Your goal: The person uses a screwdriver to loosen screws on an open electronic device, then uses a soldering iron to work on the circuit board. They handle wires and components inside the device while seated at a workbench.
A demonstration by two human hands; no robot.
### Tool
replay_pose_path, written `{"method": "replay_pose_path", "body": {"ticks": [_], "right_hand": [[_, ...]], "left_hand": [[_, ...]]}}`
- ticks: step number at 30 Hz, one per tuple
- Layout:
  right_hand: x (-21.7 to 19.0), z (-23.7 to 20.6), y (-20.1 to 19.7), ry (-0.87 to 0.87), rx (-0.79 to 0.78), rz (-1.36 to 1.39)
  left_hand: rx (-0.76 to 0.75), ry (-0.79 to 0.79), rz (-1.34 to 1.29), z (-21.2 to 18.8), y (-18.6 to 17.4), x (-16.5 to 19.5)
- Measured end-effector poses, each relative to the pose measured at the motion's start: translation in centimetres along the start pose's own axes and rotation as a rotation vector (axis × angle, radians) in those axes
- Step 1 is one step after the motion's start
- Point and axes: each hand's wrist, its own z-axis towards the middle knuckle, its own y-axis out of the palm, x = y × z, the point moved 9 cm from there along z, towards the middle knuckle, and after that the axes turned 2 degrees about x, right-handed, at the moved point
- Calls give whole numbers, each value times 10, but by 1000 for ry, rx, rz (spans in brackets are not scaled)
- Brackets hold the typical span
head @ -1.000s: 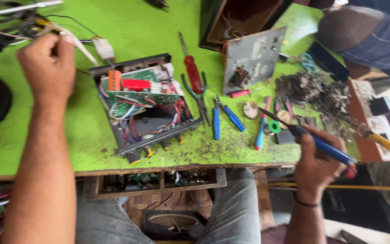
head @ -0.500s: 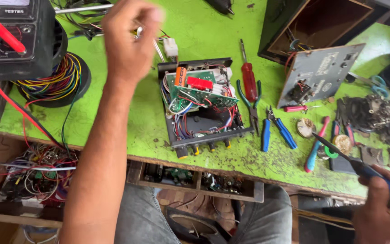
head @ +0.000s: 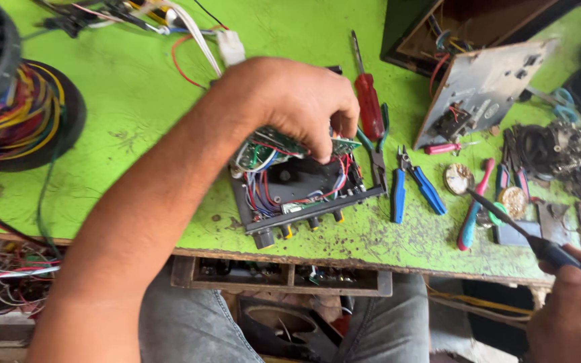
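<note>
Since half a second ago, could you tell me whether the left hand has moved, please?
Yes. The left hand has come down the green table from the white wire connector onto the open black chassis, where its fingers pinch the green circuit board.

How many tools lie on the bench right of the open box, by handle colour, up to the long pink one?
Red: 1, red screwdriver
Green: 1, green pliers
Blue: 1, blue pliers
Pink: 2, small pink screwdriver, long pink tool
Total: 5

Scuffed green bench (head: 136, 114) with pliers (head: 411, 185), red screwdriver (head: 369, 101), wire coil (head: 25, 117)
</note>
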Motion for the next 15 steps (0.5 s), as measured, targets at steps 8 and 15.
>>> {"method": "replay_pose_path", "body": {"ticks": [8,15], "right_hand": [[-15,-8,10,-203,119,310],[-12,-2,4,-255,184,316]], "left_hand": [[91,-23,-34,-11,-10,-4],[107,-24,42,-1,-5,0]]}}
